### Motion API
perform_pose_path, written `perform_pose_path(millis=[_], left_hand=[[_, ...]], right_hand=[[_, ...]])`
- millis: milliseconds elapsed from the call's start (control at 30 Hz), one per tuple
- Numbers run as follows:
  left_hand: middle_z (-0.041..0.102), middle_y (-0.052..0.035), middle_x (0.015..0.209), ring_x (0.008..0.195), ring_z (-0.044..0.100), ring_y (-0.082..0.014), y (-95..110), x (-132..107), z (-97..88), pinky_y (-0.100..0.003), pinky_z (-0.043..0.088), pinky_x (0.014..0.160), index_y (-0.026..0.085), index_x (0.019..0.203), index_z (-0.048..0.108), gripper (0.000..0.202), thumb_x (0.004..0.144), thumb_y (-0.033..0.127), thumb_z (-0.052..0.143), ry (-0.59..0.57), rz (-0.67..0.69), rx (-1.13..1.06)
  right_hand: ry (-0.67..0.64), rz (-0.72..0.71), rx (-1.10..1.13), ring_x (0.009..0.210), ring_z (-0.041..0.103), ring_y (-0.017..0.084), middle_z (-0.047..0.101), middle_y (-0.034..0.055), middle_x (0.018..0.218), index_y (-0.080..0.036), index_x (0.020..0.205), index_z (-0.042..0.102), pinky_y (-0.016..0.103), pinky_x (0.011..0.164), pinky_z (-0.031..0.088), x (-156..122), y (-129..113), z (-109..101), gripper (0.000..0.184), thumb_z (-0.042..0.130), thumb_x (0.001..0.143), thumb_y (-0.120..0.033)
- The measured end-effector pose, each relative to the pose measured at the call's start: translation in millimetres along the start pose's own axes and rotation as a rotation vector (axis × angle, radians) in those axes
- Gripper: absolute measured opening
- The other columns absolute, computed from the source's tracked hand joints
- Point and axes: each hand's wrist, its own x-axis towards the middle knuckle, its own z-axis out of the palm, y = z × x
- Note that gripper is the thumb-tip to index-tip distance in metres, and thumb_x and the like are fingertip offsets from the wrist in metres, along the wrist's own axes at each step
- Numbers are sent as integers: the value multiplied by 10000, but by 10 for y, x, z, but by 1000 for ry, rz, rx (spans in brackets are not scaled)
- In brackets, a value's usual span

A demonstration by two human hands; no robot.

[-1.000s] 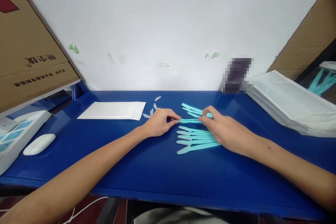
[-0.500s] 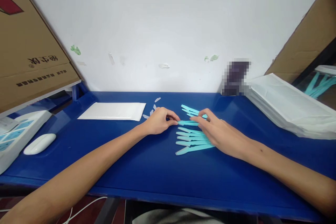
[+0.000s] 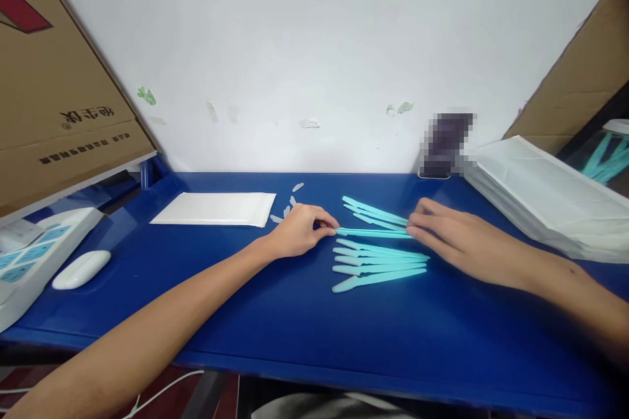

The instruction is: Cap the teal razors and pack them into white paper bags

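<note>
A turquoise eyebrow razor (image 3: 373, 234), apparently lying double with another, stretches between my two hands just above or on the desk. My left hand (image 3: 301, 230) is closed, pinching its blade end between thumb and forefinger. The fingers of my right hand (image 3: 445, 232) are bent together on the handle end. In front of it, several more eyebrow razors (image 3: 381, 268) lie in a fan, blades to the left. Behind it rest a few others (image 3: 376, 211), close to my right fingertips. Small translucent blade covers (image 3: 293, 200) are scattered just beyond my left hand.
A white padded envelope (image 3: 216, 208) lies at the back left of the blue desk (image 3: 275, 334). A white mouse (image 3: 82, 269) and a power strip (image 3: 34, 255) are at the left. Clear plastic bags (image 3: 545, 196) and a phone-like dark object (image 3: 445, 147) stand at the right.
My right hand has slid right along the razor, from near its middle to the handle end, uncovering the handles around it. My left hand keeps its pinch.
</note>
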Motion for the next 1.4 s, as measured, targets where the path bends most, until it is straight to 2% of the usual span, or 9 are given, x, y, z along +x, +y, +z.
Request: perform_pose_path(millis=[167, 467, 633, 767, 933, 1033, 1133, 1233, 1400], left_hand=[[767, -41, 905, 779, 690, -161, 3, -8, 10, -273, 534, 710, 183, 891, 776, 99, 843, 159, 692, 25, -20, -43], [782, -24, 867, 777, 713, -181, 13, -10, 48, -300, 553, 714, 203, 841, 780, 54, 826, 206, 727, 55, -72, -76], [756, -49, 902, 762, 689, -157, 30, -30, 95, -270, 545, 694, 178, 888, 764, 87, 871, 213, 686, 104, 109, 14], [742, -72, 953, 812, 687, -159, 5, -47, 104, -268, 549, 726, 160, 951, 759, 132, 900, 187, 640, 92, 216, 43], [734, -71, 1011, 859, 691, -160, 21, -73, 89, -268, 557, 751, 181, 984, 754, 174, 907, 171, 599, 20, 226, -36], [731, -70, 1016, 848, 684, -157, 27, -69, 68, -266, 549, 730, 179, 991, 743, 191, 915, 176, 569, 38, 223, -22], [727, -84, 1034, 902, 672, -178, -16, -53, -39, -298, 525, 779, 170, 1037, 730, 243, 936, 193, 509, 95, 248, 168], [741, -87, 941, 837, 666, -206, -96, -49, -273, -378, 467, 842, 160, 1035, 732, 269, 936, 246, 497, 84, 217, 483], [665, -15, 562, 530, 585, -169, -202, -103, -754, -368, 425, 785, 177, 926, 751, 304, 918, 361, 510, -31, -83, 682]], right_hand=[[-49, 87, 45, 1132, 633, 286, 719, 80, 1122, -276, 1229, 679, 423, 919, 546, 30, -29, 89, 495, 307, 1002, -511], [-25, 114, -18, 1199, 610, 292, 693, 98, 1231, -262, 1339, 621, 462, 970, 530, 43, -44, 191, 546, 265, 994, -491], [-47, 46, -61, 1018, 657, 272, 702, 89, 1000, -251, 1035, 687, 388, 815, 523, 53, -6, 113, 414, 308, 1003, -412], [-169, 48, -85, 828, 637, 239, 658, 62, 855, -224, 799, 611, 363, 720, 439, 58, -13, 2, 334, 363, 982, -353], [-155, 86, -84, 637, 582, 192, 651, 22, 694, -214, 784, 639, 416, 817, 380, 84, -18, -48, 412, 332, 999, -384], [-147, 163, -27, 515, 535, 170, 621, 5, 589, -205, 916, 680, 366, 702, 418, 99, 15, -36, 397, 357, 989, -425], [-149, 225, 23, 516, 564, 189, 633, 27, 597, -179, 1067, 689, 304, 519, 375, 105, 65, -8, 411, 421, 950, -467], [-152, 243, 37, 525, 575, 190, 638, 34, 617, -168, 1131, 677, 292, 487, 377, 103, 106, 20, 452, 440, 935, -499], [-140, 247, 76, 536, 578, 188, 643, 32, 631, -174, 1149, 688, 291, 497, 389, 105, 127, 34, 480, 455, 928, -530]])
